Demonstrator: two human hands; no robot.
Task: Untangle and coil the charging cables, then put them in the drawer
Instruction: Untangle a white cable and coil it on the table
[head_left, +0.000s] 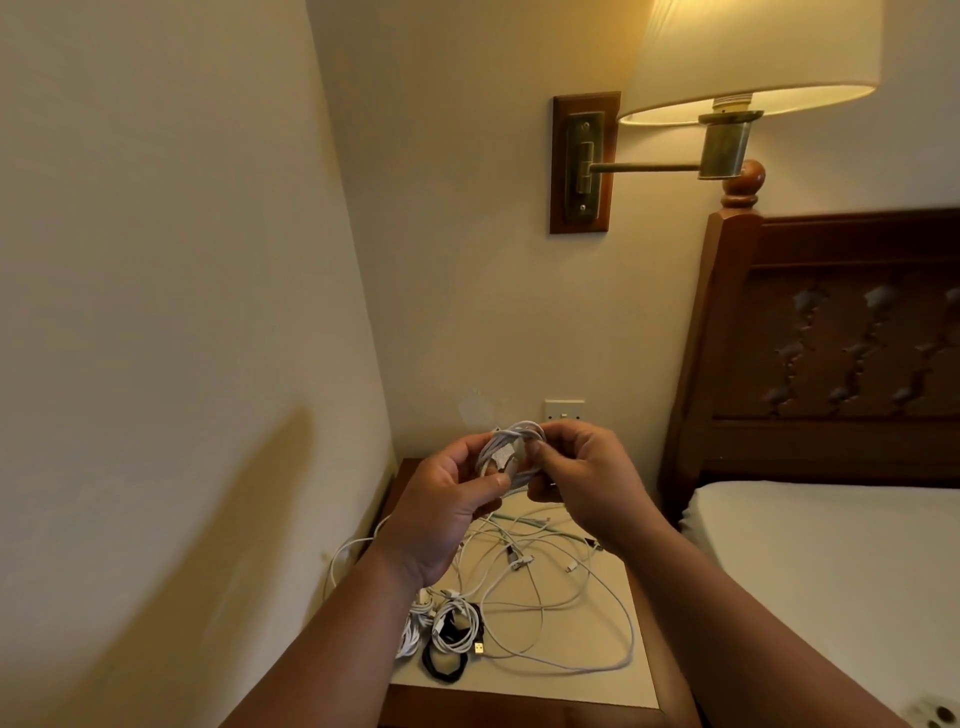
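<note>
A coiled white cable (511, 451) is held up above the nightstand between both hands. My left hand (441, 506) grips the coil from the left, thumb across its lower part. My right hand (584, 480) pinches the coil's upper right side. Below them, several loose white cables (545, 597) lie tangled on the nightstand top (631, 680). At the front left of the top lie coiled bundles: a white one (453, 626) and a black one (441, 665). No drawer is visible.
The nightstand stands in a corner, with a wall close on the left and a socket plate (563, 410) behind. A bed with white sheet (831, 571) and dark wooden headboard (831, 343) is on the right. A lit wall lamp (748, 57) hangs overhead.
</note>
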